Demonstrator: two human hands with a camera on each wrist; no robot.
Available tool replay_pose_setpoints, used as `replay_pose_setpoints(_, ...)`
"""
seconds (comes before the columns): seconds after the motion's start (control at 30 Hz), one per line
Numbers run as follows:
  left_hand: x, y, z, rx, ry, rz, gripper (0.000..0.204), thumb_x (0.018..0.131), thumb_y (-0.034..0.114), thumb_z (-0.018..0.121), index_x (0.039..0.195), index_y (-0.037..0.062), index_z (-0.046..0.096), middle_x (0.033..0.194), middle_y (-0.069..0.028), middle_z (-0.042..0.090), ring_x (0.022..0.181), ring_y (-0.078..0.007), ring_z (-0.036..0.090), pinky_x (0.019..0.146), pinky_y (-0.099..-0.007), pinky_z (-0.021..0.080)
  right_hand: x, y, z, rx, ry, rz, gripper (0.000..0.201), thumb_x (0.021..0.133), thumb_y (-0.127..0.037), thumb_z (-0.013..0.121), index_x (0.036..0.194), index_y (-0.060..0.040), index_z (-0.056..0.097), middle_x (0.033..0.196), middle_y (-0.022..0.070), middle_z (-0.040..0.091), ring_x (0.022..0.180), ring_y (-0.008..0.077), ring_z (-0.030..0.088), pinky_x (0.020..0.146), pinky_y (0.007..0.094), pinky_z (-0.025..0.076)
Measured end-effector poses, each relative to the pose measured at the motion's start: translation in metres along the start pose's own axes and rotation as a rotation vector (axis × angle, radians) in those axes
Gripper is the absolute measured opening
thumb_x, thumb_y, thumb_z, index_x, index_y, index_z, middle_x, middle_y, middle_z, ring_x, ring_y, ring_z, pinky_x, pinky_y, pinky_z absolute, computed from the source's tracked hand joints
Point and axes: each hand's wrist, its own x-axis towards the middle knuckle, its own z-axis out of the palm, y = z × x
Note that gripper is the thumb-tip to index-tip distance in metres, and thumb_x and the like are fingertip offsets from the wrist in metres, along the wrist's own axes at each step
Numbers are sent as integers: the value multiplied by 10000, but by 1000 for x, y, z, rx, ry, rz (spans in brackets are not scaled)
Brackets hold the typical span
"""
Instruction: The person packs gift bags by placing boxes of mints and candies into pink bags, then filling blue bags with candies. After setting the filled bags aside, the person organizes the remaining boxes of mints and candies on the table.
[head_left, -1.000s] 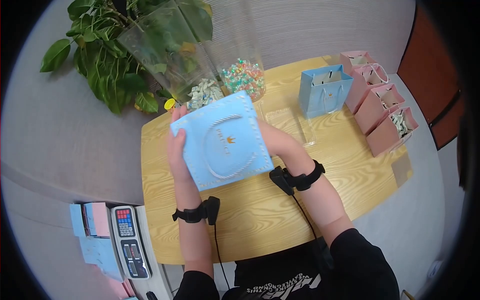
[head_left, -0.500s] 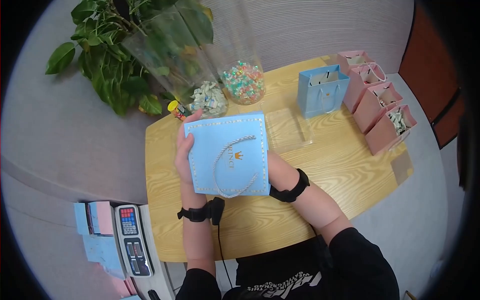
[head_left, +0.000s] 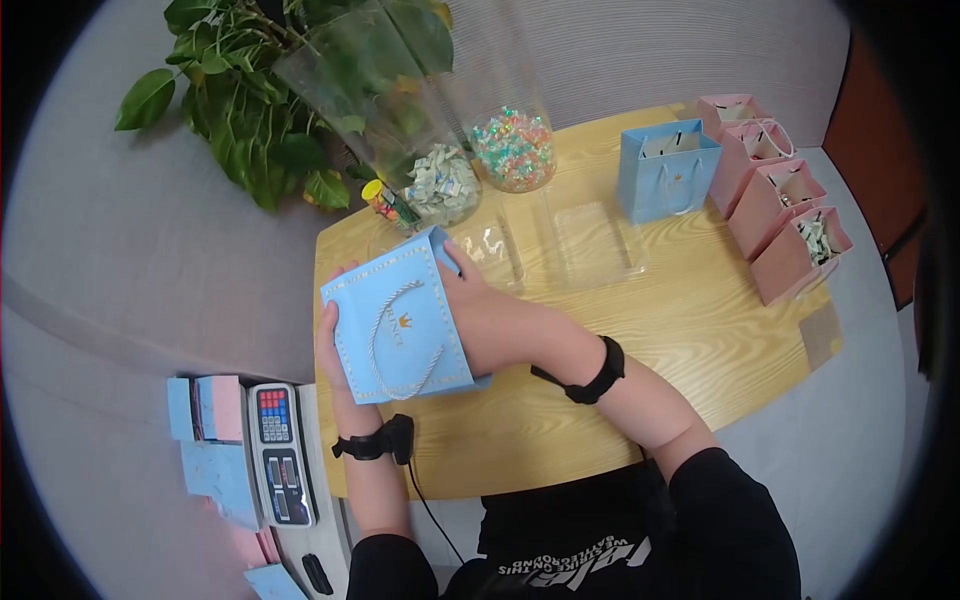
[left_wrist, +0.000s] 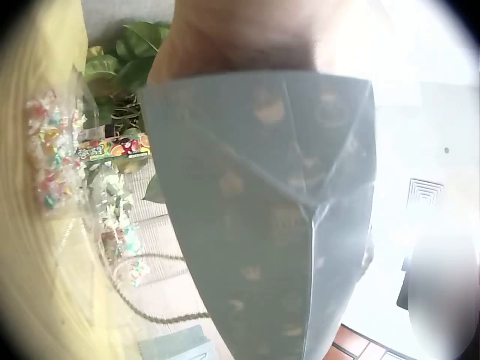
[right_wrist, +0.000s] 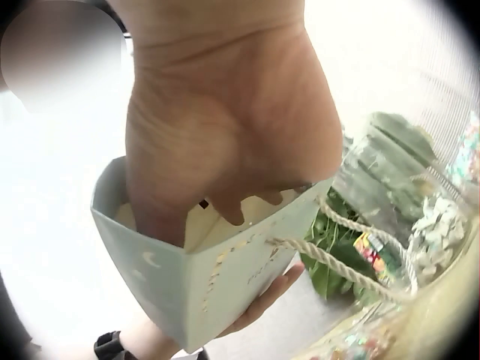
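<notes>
A light blue paper gift bag (head_left: 368, 345) with a gold crown and a white rope handle is held tilted above the table. Thumb on its front, my left hand (head_left: 328, 352) grips it at the bottom end; the left fingers (right_wrist: 271, 301) show under it in the right wrist view. My right hand (head_left: 492, 318) is at the bag's mouth. In the right wrist view, the right hand (right_wrist: 232, 127) reaches in with fingers spread, their tips partly hidden by the wall. The folded base (left_wrist: 262, 202) fills the left wrist view.
Clear containers hold colourful wrapped candies (head_left: 512, 150) and pale wrapped pieces (head_left: 443, 190), beside a yellow-capped tube (head_left: 385, 202). Clear trays (head_left: 592, 245) lie nearby. Right of these stand another blue bag (head_left: 660, 190) and several pink bags (head_left: 785, 265). A scale (head_left: 285, 480) sits left of the table.
The bag has moved left and turned, its mouth now facing up and right. The right hand, mostly hidden behind the bag before, now shows at its opening.
</notes>
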Motion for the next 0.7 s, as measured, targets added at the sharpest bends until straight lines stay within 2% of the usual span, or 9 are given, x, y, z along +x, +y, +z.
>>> replay_pose_setpoints(0.07, -9, -6, -10, -36, 42, -18, 510, 954, 278, 440, 1372, -2, 354, 1332, -155, 462, 1278, -282, 423, 1074, -419, 354, -6, 4, 28, 38, 83, -26, 731, 775, -459, 671, 1418, -221, 418, 1442, 121, 402, 1381, 337, 271, 1118, 595, 54)
replay_pose_setpoints(0.13, -18, -14, -24, 101, 101, -59, 506, 964, 303, 430, 1364, 0, 368, 1332, -166, 475, 1268, -291, 443, 1070, -421, 363, -12, 8, 39, 17, 43, -15, 709, 774, -429, 679, 1405, -218, 432, 1431, 119, 412, 1382, 332, 271, 1120, 589, 71)
replay_pose_setpoints(0.2, -33, -10, -31, 82, 142, -90, 506, 967, 313, 427, 1362, 2, 376, 1326, -174, 486, 1245, -294, 466, 1059, -423, 374, -15, 8, 45, -8, 3, -3, 688, 773, -398, 688, 1392, -216, 446, 1419, 117, 423, 1384, 327, 272, 1122, 584, 89)
replay_pose_setpoints(0.27, -43, -2, -43, 58, 181, -116, 507, 969, 324, 423, 1360, 3, 384, 1321, -183, 498, 1223, -297, 490, 1049, -425, 385, -9, 0, 42, -39, -6, -4, 632, 759, -332, 709, 1339, -198, 497, 1394, 102, 444, 1383, 320, 276, 1118, 555, 163)
replay_pose_setpoints(0.33, -54, 9, -64, -140, 133, -215, 518, 975, 334, 414, 1360, -11, 391, 1313, -199, 512, 1183, -310, 528, 1011, -432, 422, -5, -8, 34, 34, -40, -70, 588, 752, -305, 715, 1297, -181, 532, 1374, 101, 460, 1372, 320, 296, 1110, 534, 202)
replay_pose_setpoints(0.37, -59, 10, -74, -145, 152, -210, 518, 975, 334, 414, 1360, -11, 391, 1313, -199, 512, 1183, -310, 528, 1011, -432, 422, -2, -12, 33, 106, -67, -134, 543, 746, -279, 720, 1254, -163, 567, 1353, 100, 475, 1361, 321, 317, 1102, 512, 242)
replay_pose_setpoints(0.5, -75, 15, -102, -26, 241, -176, 542, 981, 338, 401, 1365, -43, 382, 1317, -214, 510, 1164, -313, 548, 978, -423, 456, 6, -9, 29, 202, -144, -167, 465, 737, -216, 745, 1176, -137, 617, 1345, 103, 501, 1329, 327, 373, 1111, 504, 255)
replay_pose_setpoints(0.57, -79, 20, -115, -33, 263, -167, 545, 981, 339, 402, 1360, -51, 388, 1309, -216, 517, 1156, -314, 555, 970, -421, 465, 6, -4, 23, 60, -90, -72, 374, 769, -203, 728, 1127, -128, 648, 1323, 113, 527, 1277, 337, 432, 1070, 457, 333)
replay_pose_setpoints(0.7, -89, 28, -140, -80, 319, -159, 538, 987, 339, 389, 1357, -51, 401, 1295, -226, 526, 1144, -315, 565, 970, -418, 467, 0, 8, 15, -50, -11, 32, 344, 805, -201, 701, 1134, -121, 647, 1290, 111, 562, 1232, 336, 480, 1023, 434, 392)
